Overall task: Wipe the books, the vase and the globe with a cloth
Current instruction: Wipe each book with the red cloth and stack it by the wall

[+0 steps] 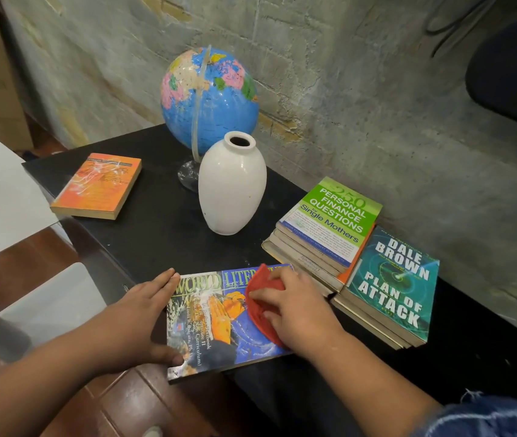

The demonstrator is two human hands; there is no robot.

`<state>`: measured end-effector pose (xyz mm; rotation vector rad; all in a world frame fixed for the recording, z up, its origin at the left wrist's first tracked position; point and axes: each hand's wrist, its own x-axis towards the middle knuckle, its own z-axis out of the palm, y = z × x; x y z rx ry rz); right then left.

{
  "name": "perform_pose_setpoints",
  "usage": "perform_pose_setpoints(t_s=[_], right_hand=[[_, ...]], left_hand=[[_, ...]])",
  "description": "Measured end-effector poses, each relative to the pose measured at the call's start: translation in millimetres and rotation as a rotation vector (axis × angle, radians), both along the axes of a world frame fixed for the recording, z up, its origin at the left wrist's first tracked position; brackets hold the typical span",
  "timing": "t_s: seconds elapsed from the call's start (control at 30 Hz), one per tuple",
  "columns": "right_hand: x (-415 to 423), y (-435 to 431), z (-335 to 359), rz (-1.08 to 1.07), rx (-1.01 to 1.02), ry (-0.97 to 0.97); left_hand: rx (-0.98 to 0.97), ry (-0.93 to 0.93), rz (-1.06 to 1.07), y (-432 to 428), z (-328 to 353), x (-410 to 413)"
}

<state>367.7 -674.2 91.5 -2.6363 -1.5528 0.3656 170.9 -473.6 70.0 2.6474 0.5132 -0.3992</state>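
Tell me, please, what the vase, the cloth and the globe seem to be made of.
The vase looks like glazed white ceramic: smooth, with soft highlights. The cloth under the right hand seems a soft red woven fabric, matte and textured. The globe is probably glossy printed plastic, judging by its sheen.

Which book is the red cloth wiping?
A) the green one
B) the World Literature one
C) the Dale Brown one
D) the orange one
B: the right hand holds the red cloth on the World Literature book, which the left hand steadies.
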Motion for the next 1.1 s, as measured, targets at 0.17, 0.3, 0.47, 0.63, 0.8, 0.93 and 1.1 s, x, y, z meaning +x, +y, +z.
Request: perform_pose_setpoints(t_s=[0.17,0.3,0.47,0.63,0.8,0.93,1.1], right_hand=[[3.8,-1.8,0.3,0.012,0.019,0.050],[-0.7,0.3,0.8,0.045,0.011,0.017],[2.9,-10.6,-2.6,-0.026,0.066,0.095],[-1.1,-25.1,-5.6,-0.180,0.222,0.199],[-14.5,-41.0,-9.4,-0.077,0.124,0.166],[-10.1,-34.6,-5.1,-0.162,0.147,0.114],[-21.4,-43.4,-9.4,-0.110,0.117,0.141]], left_hand=[[-0.009,-0.014,0.002,0.7,-0.6,-0.2],[-0.011,-0.015,0.000,1.0,-1.3,-0.7],[-0.017,-0.006,0.001,1.1,-0.5,0.1],[-0.009,0.004,-0.005,3.1,-2.2,-0.3],[-0.007,0.019,-0.004,1.0,0.1,0.5],[0.000,0.022,-0.008,0.8,1.1,1.3],[-0.002,0.010,-0.006,1.3,0.3,0.8]])
